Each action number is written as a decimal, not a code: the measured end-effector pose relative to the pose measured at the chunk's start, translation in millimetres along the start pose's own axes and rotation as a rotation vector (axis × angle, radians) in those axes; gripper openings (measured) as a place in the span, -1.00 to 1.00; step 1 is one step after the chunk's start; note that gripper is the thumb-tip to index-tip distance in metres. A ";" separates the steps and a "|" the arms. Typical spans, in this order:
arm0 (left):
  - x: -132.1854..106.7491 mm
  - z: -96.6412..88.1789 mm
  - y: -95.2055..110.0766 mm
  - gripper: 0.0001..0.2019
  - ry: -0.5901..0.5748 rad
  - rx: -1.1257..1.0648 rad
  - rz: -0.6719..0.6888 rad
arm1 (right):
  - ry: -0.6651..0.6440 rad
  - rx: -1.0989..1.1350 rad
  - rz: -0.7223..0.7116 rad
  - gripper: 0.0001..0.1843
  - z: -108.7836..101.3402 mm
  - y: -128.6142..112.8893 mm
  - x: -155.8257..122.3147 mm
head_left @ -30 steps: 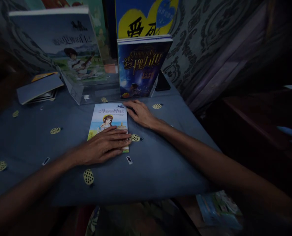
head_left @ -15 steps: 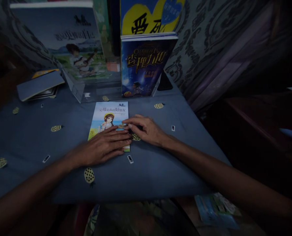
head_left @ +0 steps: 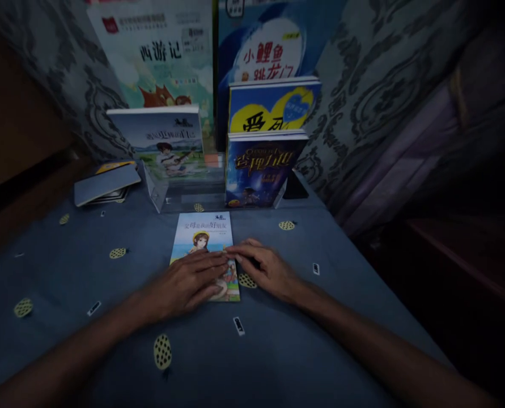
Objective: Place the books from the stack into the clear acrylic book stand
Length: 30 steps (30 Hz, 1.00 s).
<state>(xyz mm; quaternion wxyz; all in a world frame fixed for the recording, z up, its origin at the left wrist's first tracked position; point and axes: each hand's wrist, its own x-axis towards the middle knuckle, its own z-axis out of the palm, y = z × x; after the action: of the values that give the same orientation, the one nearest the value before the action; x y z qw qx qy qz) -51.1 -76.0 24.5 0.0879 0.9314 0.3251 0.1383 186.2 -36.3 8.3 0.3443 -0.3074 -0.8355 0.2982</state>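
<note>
A small paperback with a cartoon girl on its cover (head_left: pixel 204 233) lies flat on the blue patterned cloth (head_left: pixel 278 340). My left hand (head_left: pixel 188 283) rests flat on the lower half of that book, fingers stretched out. My right hand (head_left: pixel 266 269) sits at the book's right edge, its fingertips curled against the cover's edge. Whether it grips the edge is unclear in the dim light.
Behind the paperback, a dark blue book (head_left: pixel 258 170) and a pale book (head_left: pixel 162 141) stand in clear stands (head_left: pixel 179 195), with a yellow-and-blue book (head_left: pixel 273 105) and two large posters behind. A flat stack of notebooks (head_left: pixel 105 184) lies at the back left. A patterned curtain (head_left: pixel 363 113) hangs on the right.
My right hand slid from the book's top right corner down its right edge to beside my left hand. The view tilted up, so everything sits lower in the frame.
</note>
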 end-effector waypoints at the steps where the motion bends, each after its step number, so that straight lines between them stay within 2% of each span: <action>1: -1.2 0.1 -7.9 -0.58 0.024 0.007 -0.031 | -0.001 -0.008 -0.004 -0.68 -0.3 -0.2 -0.1; 7: -3.9 4.0 -69.0 -0.54 0.137 0.111 -0.291 | -0.046 -0.138 -0.023 -0.67 4.6 3.5 2.0; 11: -3.4 5.7 -89.9 -0.50 0.155 0.144 -0.411 | -0.073 -0.292 -0.100 -0.61 17.1 12.6 20.0; 13: -3.7 7.7 -92.1 -0.48 0.162 0.153 -0.429 | -0.091 -0.351 -0.070 -0.56 21.8 16.3 34.1; 18: -5.6 12.5 -90.9 -0.49 0.186 0.175 -0.458 | -0.090 -0.454 0.115 -0.47 20.9 26.5 57.9; 24: -4.2 12.6 -86.4 -0.49 0.186 0.223 -0.503 | -0.050 -0.489 0.131 -0.44 13.8 37.0 47.0; 30: -1.8 12.6 -84.0 -0.50 0.187 0.268 -0.523 | -0.124 -0.508 0.148 -0.27 12.6 22.1 30.1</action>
<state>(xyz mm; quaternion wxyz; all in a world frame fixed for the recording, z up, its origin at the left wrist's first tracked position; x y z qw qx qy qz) -97.4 -13.1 -9.0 -0.0336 0.8025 0.5759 0.1522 166.3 -4.3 -3.0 0.1818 -0.4254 -0.8781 0.1218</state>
